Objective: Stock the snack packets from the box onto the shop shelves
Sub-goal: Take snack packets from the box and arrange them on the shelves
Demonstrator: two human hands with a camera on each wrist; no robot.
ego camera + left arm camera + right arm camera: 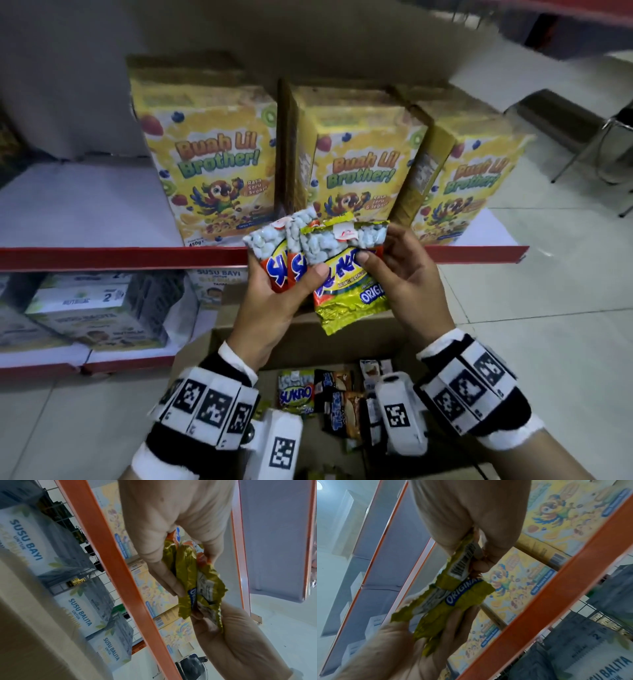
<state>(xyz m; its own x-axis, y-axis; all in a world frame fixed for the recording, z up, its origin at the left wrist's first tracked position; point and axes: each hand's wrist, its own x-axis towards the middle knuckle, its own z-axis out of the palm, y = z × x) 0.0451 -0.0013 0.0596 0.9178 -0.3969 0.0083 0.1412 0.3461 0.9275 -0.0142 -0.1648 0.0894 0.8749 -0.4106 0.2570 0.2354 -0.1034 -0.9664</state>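
Note:
Three yellow-and-orange Sukro snack packets point(342, 270) are fanned out in front of the red shelf edge point(102, 257). My left hand point(294, 284) grips the bunch from below, thumb across the fronts. My right hand point(380, 253) pinches the upper right of the front packet. In the left wrist view the packets point(188, 568) sit crumpled between my left hand's fingers point(164, 577). In the right wrist view the front packet point(462, 595) reads "ORIGINAL". The open cardboard box point(308, 342) lies below my hands, with more packets point(296, 394) inside.
Three yellow cereal boxes point(212, 164) stand on the upper shelf behind my hands, with bare white shelf point(78, 205) to their left. Baby milk boxes point(96, 308) fill the lower shelf. A metal stool point(599, 137) stands on the tiled floor at right.

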